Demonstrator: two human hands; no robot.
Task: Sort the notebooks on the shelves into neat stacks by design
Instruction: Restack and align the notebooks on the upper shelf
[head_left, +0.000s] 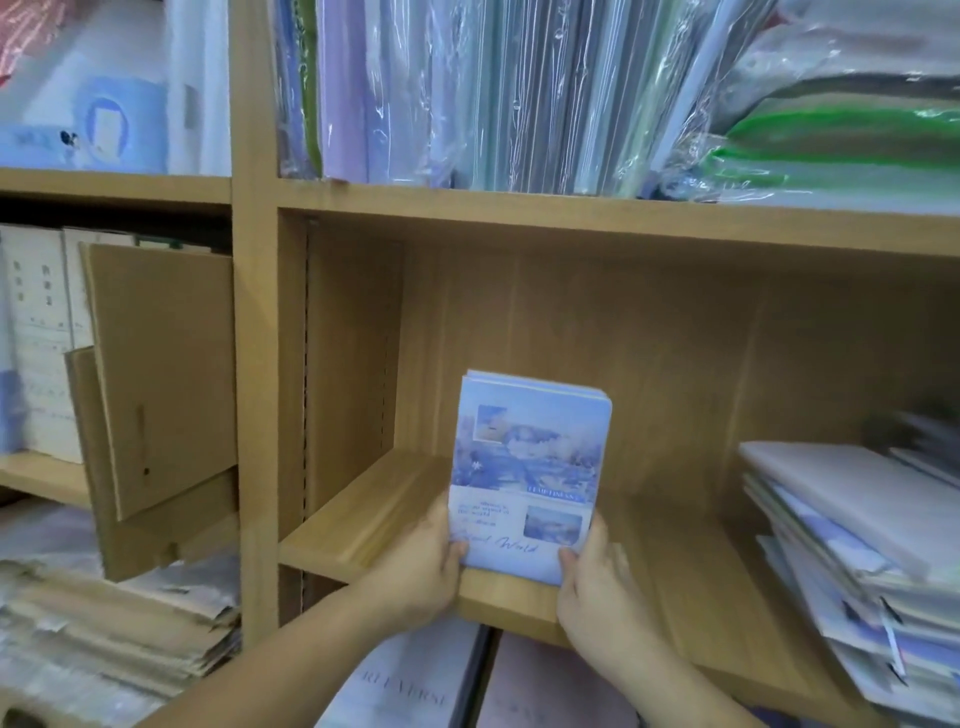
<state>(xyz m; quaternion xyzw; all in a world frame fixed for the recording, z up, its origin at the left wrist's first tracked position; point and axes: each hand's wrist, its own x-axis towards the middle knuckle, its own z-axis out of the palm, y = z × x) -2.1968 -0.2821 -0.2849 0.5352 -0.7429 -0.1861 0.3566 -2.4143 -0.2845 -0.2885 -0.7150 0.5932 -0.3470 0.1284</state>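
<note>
Both hands, left hand (423, 564) and right hand (597, 574), grip the blue notebook stack's (530, 467) lower corners (stiff, light, likely slippery-covered).

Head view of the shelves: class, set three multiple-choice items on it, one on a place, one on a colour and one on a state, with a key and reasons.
1. On the shelf, where does the untidy pile lie relative to the held notebooks?
A. to their left
B. to their right
C. directly behind them

2. What colour is the held notebooks' front cover, mainly?
A. pale blue
B. red
C. green

3. How are the held notebooks placed?
A. lying flat
B. hanging from a hook
C. standing upright

Key:
1 B: the pile fills the shelf's right end.
2 A: the cover shows pale blue, cloudy artwork.
3 C: the left hand and the right hand grip their lower corners, and the cover faces the camera.
</note>
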